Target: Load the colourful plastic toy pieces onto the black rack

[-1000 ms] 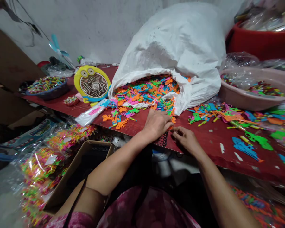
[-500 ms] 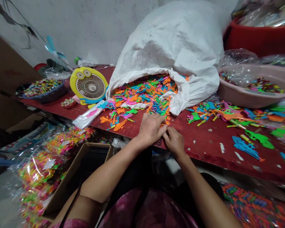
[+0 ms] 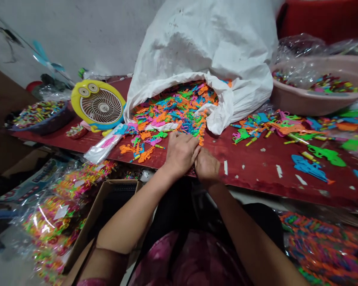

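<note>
We find the left hand (image 3: 181,154) and right hand (image 3: 208,165) meeting, fingers curled, any held item hidden, with the row of orange pieces (image 3: 202,133) on the desk (image 3: 256,176) just beyond both, running lengthwise toward the white sack (image 3: 241,43).

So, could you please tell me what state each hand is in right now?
Left hand: curled, beside the colourful plastic pieces; grip cannot be told.
Right hand: curled, beside the left; grip hidden, cannot be told.

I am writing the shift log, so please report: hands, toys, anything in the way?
Left hand and right hand together at table edge. Plastic toys just beyond, at open white sack. Hands hide anything held.
</note>
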Motion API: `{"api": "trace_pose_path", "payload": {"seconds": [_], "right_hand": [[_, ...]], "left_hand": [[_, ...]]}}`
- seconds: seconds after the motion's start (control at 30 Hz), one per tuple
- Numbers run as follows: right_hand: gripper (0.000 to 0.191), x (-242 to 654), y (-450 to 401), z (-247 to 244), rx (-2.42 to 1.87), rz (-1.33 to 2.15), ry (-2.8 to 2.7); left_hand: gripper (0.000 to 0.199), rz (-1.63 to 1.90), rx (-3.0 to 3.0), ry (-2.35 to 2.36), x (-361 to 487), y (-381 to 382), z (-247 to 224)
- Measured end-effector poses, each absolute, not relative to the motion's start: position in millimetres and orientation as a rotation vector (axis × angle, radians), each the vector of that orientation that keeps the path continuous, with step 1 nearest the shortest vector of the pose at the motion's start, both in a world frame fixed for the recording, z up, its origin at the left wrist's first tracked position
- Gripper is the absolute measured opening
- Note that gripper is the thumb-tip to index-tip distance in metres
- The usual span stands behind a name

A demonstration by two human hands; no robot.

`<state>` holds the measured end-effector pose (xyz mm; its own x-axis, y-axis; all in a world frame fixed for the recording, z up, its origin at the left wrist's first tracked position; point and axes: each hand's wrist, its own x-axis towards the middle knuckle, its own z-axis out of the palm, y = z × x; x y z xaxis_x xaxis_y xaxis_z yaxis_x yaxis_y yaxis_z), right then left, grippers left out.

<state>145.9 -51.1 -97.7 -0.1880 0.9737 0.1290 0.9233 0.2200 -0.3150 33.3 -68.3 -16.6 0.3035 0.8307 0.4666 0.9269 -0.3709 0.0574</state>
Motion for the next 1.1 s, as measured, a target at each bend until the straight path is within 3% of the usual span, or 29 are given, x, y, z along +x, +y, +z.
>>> {"api": "trace_pose_path", "payload": {"seconds": [0.43, 0.67, 1.1], "right_hand": [[0.017, 179.2, -38.6, -97.0, -1.557, 0.631, -2.161], [0.024, 161.6, -44.5, -97.5, -1.672, 0.449, -2.140], [0.031, 148.0, -43.2, -106.7, -1.708, 0.457, -2.139]], "left_hand": [[0.019, -0.600, -2.361, -1.613, 21.8, -63.1, -16.3], [0.017, -0.504, -2.351, -1.538, 31.0, -61.9, -9.7], [0.021, -0.582, -2.403, -1.588, 28.2, -58.5, -13.1]]}}
